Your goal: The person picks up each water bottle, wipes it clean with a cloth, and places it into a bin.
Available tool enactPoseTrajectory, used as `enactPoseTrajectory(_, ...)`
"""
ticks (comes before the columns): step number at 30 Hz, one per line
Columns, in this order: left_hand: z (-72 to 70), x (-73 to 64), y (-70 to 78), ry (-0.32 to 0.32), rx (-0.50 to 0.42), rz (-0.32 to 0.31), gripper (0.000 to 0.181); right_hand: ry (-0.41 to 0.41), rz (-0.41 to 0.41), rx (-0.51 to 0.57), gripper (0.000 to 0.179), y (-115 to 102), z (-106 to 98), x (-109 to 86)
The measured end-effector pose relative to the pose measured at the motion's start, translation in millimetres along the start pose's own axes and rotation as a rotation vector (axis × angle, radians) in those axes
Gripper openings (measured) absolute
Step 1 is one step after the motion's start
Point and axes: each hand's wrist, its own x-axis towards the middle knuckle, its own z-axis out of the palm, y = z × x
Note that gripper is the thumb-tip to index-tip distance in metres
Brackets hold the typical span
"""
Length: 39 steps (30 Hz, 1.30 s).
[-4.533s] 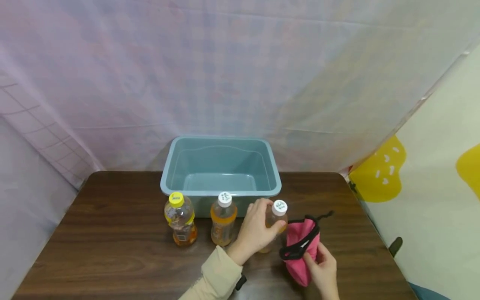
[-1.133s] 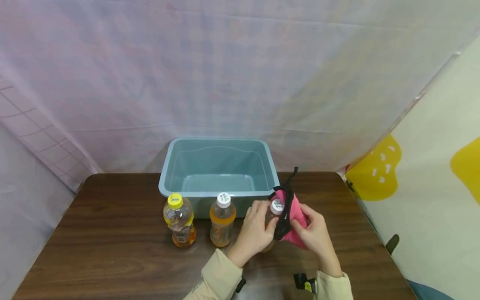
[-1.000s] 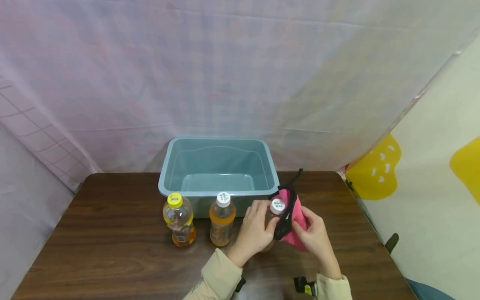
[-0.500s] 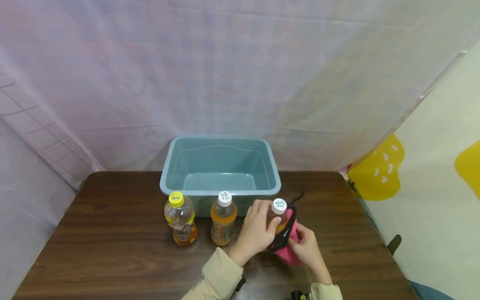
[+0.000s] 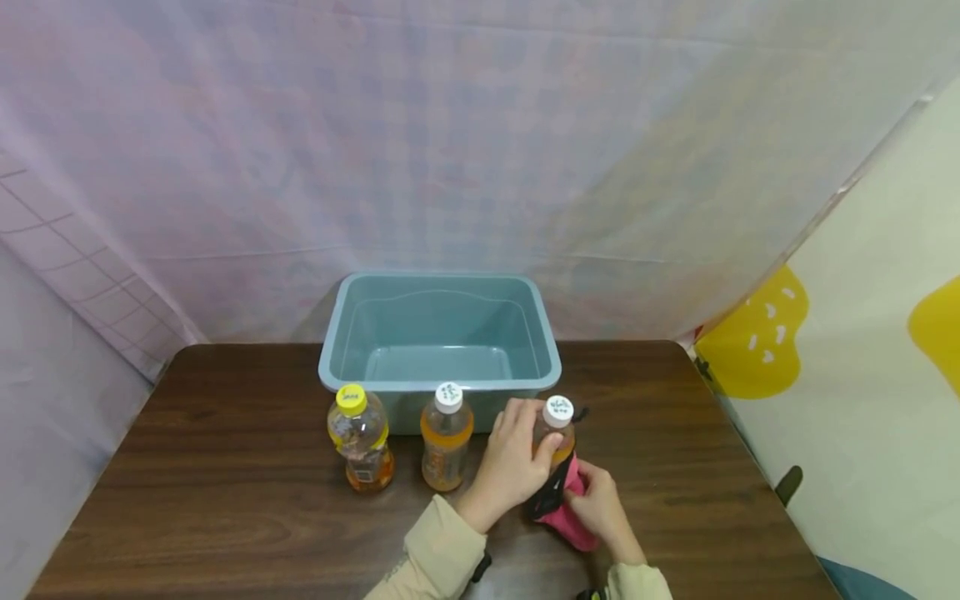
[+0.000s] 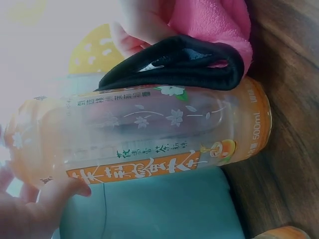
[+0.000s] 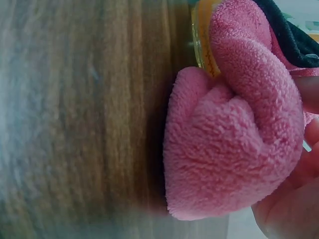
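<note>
A clear plastic drink bottle [image 5: 553, 433] with a white cap and orange label stands upright on the table at the right. My left hand [image 5: 510, 467] grips its upper part, the thumb [image 6: 65, 191] curled on the side in the left wrist view. My right hand [image 5: 603, 506] pinches a bunched pink fleece cloth [image 5: 570, 521] with black edging, low along the bottle's right side. In the left wrist view the black edging [image 6: 169, 64] lies along the bottle's printed wall. The cloth's fuzzy folds [image 7: 224, 144] fill the right wrist view, just over the wood.
A second white-capped bottle [image 5: 447, 446] and a yellow-capped bottle [image 5: 360, 442] stand upright to the left of my left hand. Behind them sits a blue-green plastic tub [image 5: 551, 371] with nothing inside. The brown wooden table [image 5: 225, 500] ends at a curtain at the back.
My right hand has brought the pink cloth from the right against the bottle, up near its cap, then slid it down toward the base. My left hand keeps its grip on the bottle.
</note>
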Motion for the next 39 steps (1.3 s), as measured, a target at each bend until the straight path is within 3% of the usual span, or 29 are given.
enactPoseTrajectory(4, -0.3, 0.1, 0.5, -0.003, 0.001, -0.002, 0.032, 0.017, -0.047, 0.002, 0.029, 1, -2, -1.1)
enactPoseTrajectory(13, -1.6, 0.4, 1.3, -0.021, 0.017, -0.029, 0.031, 0.108, -0.216, 0.173, 0.025, -27, -22, -1.0)
enactPoseTrajectory(21, -1.5, 1.0, 0.9, -0.022, 0.019, -0.036, 0.03, 0.161, -0.23, 0.17, 0.021, -57, -42, 0.7)
enactPoseTrajectory(29, -1.8, 1.6, 0.1, -0.01, 0.005, -0.03, 0.031, 0.177, -0.321, 0.12, 0.024, -78, -52, 7.6)
enactPoseTrajectory(34, -2.6, 0.4, 1.8, -0.021, -0.003, -0.054, 0.032, 0.161, -0.3, 0.137, 0.025, -77, -53, 6.0)
enactPoseTrajectory(39, -1.1, -1.8, 2.8, -0.017, 0.007, -0.036, 0.033, 0.139, -0.234, 0.209, 0.027, -70, -51, 1.2)
